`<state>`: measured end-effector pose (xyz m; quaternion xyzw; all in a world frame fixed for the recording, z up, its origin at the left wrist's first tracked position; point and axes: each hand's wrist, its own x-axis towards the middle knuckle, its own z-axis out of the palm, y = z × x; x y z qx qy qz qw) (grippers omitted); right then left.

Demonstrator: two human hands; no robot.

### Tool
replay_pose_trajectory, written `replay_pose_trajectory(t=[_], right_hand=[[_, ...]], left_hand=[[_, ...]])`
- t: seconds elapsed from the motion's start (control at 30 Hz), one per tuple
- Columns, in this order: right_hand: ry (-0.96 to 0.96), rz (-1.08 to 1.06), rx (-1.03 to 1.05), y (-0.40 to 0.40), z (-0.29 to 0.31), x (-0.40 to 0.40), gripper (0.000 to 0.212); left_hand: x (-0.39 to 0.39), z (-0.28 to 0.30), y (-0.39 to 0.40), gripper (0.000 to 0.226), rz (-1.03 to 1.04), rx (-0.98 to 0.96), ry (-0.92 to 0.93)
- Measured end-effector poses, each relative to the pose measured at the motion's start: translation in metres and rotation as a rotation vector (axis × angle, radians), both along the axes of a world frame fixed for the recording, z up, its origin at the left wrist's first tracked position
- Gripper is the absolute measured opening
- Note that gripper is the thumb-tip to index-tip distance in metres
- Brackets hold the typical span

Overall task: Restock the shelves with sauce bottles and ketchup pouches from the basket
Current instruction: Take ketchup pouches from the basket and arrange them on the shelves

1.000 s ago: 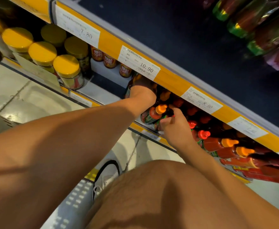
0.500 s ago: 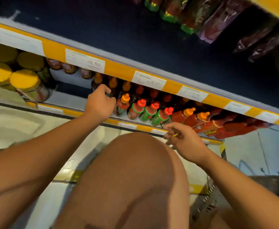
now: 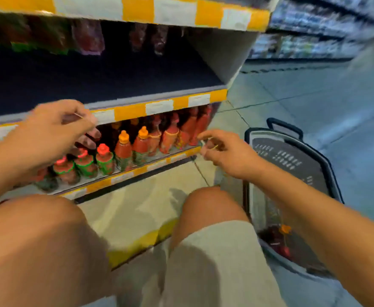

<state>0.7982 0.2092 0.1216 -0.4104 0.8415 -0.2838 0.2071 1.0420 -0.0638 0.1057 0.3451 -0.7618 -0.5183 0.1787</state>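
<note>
Now the basket [image 3: 292, 156] sat just right of and below the empty, loosely curled right hand [image 3: 223, 152]; the left hand [image 3: 48, 134], empty too, hovered farther off.

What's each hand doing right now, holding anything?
Left hand: empty, fingers loosely curled, in front of the sauce bottles.
Right hand: empty, fingers loosely curled, beside the basket.

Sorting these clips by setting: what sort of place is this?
Most likely a supermarket aisle: shelf edges carry price labels, sauce bottles stand in rows, and a shopping basket sits on the floor.
</note>
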Motion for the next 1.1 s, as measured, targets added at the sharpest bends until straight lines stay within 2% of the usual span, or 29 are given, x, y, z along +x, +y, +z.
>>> replay_pose_trajectory(t=[0.2,0.4,0.57,0.77,0.93,1.03,1.1], right_hand=[[-0.024,-0.361,0.029,0.153,-0.016,-0.071,0.023],[-0.027,-0.604,0.202,0.271,-0.070,-0.108,0.020],[0.004,-0.540,0.413,0.303,-0.110,-0.132,0.026],[-0.029,-0.429,0.693,0.328,-0.161,-0.145,0.026],[-0.133,-0.392,0.747,0.332,-0.195,-0.155,0.031],[-0.162,-0.357,0.768,0.334,-0.216,-0.155,0.039],[-0.150,-0.321,0.770,0.332,-0.229,-0.157,0.034]], left_hand=[[-0.093,0.070,0.109,0.009,-0.307,-0.098,0.032],[-0.184,0.068,0.250,0.006,-0.711,-0.282,-0.110],[-0.250,0.026,0.323,0.007,-0.917,-0.399,-0.268],[-0.304,-0.045,0.371,0.012,-0.936,-0.458,-0.574],[-0.312,-0.114,0.396,0.023,-1.000,-0.623,-0.743],[-0.309,-0.150,0.406,0.039,-1.092,-0.705,-0.870],[-0.311,-0.165,0.409,0.044,-1.118,-0.705,-0.946]])
